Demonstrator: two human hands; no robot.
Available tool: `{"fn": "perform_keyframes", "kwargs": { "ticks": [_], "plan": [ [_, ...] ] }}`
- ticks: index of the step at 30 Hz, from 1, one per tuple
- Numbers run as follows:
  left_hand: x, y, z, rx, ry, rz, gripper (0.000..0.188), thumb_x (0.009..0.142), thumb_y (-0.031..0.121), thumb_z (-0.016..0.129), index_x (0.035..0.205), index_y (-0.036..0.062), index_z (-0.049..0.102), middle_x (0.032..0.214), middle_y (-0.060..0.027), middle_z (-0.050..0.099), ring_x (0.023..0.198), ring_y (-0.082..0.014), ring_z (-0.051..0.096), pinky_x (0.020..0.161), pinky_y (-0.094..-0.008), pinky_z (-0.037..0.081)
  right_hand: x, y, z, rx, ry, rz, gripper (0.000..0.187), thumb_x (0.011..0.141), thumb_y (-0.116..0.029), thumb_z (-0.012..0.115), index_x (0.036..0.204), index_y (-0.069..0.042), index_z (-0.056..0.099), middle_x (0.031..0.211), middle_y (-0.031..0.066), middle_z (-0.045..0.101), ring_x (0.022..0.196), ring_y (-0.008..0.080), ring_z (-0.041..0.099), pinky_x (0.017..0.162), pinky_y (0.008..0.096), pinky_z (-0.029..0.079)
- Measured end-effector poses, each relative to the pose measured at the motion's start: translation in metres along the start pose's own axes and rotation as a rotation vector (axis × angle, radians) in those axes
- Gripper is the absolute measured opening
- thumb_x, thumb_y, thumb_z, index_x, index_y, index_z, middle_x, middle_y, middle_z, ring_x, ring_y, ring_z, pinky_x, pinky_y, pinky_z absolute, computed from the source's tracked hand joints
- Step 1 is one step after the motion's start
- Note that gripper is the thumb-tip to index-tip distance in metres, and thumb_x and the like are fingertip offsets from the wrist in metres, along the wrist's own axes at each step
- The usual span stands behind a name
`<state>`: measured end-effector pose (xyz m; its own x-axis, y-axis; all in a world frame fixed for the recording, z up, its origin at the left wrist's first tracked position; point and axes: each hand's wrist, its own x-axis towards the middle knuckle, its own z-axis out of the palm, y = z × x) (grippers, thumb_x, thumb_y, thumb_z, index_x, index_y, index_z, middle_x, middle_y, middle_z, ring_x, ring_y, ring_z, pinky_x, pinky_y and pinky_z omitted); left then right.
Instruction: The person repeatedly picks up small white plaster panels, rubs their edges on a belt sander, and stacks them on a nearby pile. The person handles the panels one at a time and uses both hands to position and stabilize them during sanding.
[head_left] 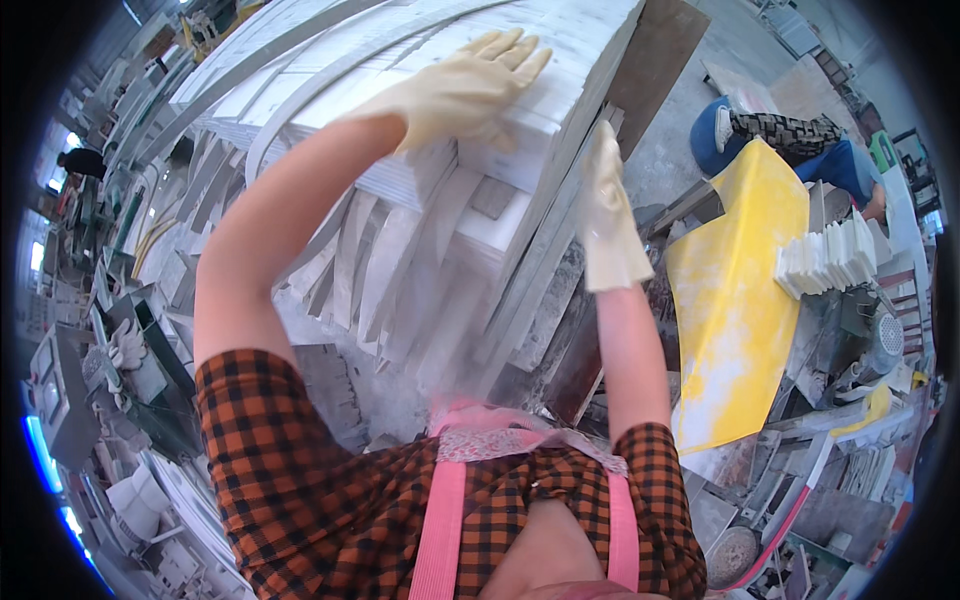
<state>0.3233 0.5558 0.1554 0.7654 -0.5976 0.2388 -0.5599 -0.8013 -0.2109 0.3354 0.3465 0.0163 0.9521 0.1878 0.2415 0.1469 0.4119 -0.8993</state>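
Observation:
A large stack of white slabs or panels (565,85) stands in front of me, its edges layered. My left hand (465,90), in a cream rubber glove, lies over the top near the front right corner, fingers stretched and slightly apart. My right hand (608,210), gloved the same way, points away from me along the stack's right side. Its fingers are straight and close to the long side boards (560,235); whether they touch is unclear. Grey strips (385,270) hang down the front of the stack, some blurred. Neither hand visibly holds anything.
A yellow sheet (740,300) drapes at my right, beside a row of small white tiles (825,258). Beyond it is another person in patterned and blue clothing (790,130). A brown board (665,60) stands behind the stack's right side. Machinery (65,385) crowds the left.

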Motion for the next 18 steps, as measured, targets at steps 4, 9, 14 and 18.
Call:
{"fn": "perform_keyframes", "kwargs": {
  "ticks": [4, 9, 14, 18],
  "plan": [
    [-0.061, 0.014, -0.017, -0.036, 0.306, -0.21, 0.079, 0.08, 0.022, 0.076, 0.151, 0.0072, 0.045, 0.156, -0.0202, 0.044, 0.149, -0.0374, 0.035, 0.125, -0.0433, 0.027, 0.028, 0.01, 0.048, 0.203, -0.024, -0.04, 0.079, 0.104, -0.061, 0.036, 0.156, -0.002, 0.03, 0.156, 0.0151, 0.044, 0.141, 0.0264, 0.047, 0.118, 0.0418, 0.039],
    [-0.134, 0.013, -0.025, -0.46, 0.485, -0.429, 0.057, 0.084, 0.019, 0.073, 0.139, 0.0108, 0.061, 0.144, -0.0169, 0.058, 0.144, -0.0385, 0.043, 0.12, -0.047, 0.032, 0.033, 0.014, 0.06, 0.142, -0.25, -0.163, 0.089, 0.098, -0.075, 0.035, 0.155, -0.007, 0.03, 0.149, 0.0159, 0.05, 0.132, 0.0292, 0.057, 0.108, 0.0437, 0.05],
    [-0.135, 0.022, -0.011, -0.5, 0.55, -0.474, 0.045, 0.09, 0.014, 0.069, 0.134, 0.0148, 0.065, 0.142, -0.0143, 0.061, 0.142, -0.0387, 0.046, 0.116, -0.0463, 0.037, 0.019, -0.011, 0.051, -0.159, -0.258, -0.184, 0.082, 0.101, -0.068, 0.036, 0.152, -0.004, 0.039, 0.152, 0.0195, 0.047, 0.141, 0.0295, 0.047, 0.115, 0.0429, 0.04],
    [-0.135, 0.037, -0.01, -0.628, 0.639, -0.509, 0.04, 0.093, 0.006, 0.056, 0.131, 0.0039, 0.065, 0.134, -0.0131, 0.067, 0.142, -0.0324, 0.047, 0.123, -0.0441, 0.027, 0.0, -0.046, 0.037, -0.78, -0.11, -0.573, 0.069, 0.101, -0.051, 0.047, 0.149, -0.002, 0.044, 0.152, 0.0206, 0.047, 0.143, 0.0313, 0.043, 0.12, 0.0443, 0.032]
  ]
}}
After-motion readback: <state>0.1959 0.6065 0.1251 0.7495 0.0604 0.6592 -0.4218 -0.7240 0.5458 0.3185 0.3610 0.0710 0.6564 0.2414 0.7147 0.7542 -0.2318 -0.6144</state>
